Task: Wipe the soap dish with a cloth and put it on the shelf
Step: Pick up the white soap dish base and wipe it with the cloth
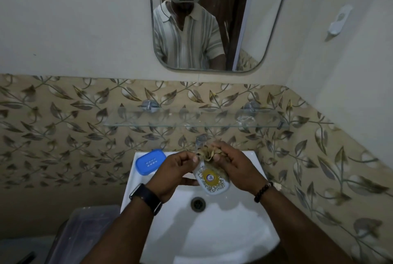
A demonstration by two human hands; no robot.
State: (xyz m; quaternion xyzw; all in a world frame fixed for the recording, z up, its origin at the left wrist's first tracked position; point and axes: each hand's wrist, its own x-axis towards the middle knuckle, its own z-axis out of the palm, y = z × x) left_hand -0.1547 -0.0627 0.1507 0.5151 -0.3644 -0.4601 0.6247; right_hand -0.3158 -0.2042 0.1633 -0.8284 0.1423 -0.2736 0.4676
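Note:
A blue soap dish (151,161) with slots in its top sits on the back left corner of the white sink (214,244). Both of my hands are over the basin, right of the dish and not touching it. My left hand (176,172) and my right hand (236,168) pinch the crumpled top of a patterned cloth (212,177). Its lower part, printed with a yellow circle, hangs between them. A glass shelf (191,124) is fixed to the leaf-patterned tiles above the sink, with nothing standing on most of it.
The tap (201,141) stands just behind the cloth, partly hidden by it. The drain (198,204) is in the basin below my hands. A clear plastic bin (85,231) stands at lower left. A mirror (212,19) hangs above the shelf, and a white holder (339,21) is on the right wall.

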